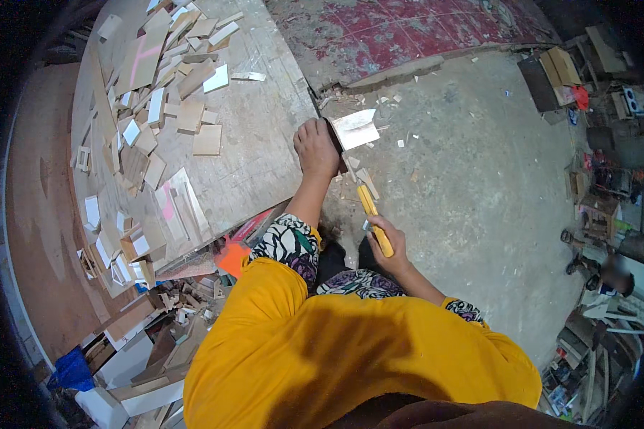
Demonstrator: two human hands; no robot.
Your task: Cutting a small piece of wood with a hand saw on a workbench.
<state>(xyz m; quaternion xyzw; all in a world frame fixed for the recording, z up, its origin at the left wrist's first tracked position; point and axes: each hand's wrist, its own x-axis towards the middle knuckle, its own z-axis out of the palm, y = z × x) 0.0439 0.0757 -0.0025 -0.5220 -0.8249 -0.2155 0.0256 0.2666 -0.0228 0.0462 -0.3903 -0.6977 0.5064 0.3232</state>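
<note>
My left hand (316,149) is closed at the right edge of the wooden worktable (257,143), gripping a narrow dark piece (335,136). A thin, white-faced board piece (355,129) juts out over the floor beside those fingers; exactly how they hold it is hidden. My right hand (388,243) is closed on a yellow-handled cutting tool (371,209), whose narrow metal end points up toward the board piece beside my left hand. Small wood and white-faced offcuts (206,139) lie scattered over the tabletop.
Concrete floor (465,179) with scraps lies right, a red tiled area (422,28) beyond. Offcuts (132,350) are heaped at lower left, beside an orange object (232,257). Boxes (558,68) and clutter line the right. Another person (612,275) is at the far right.
</note>
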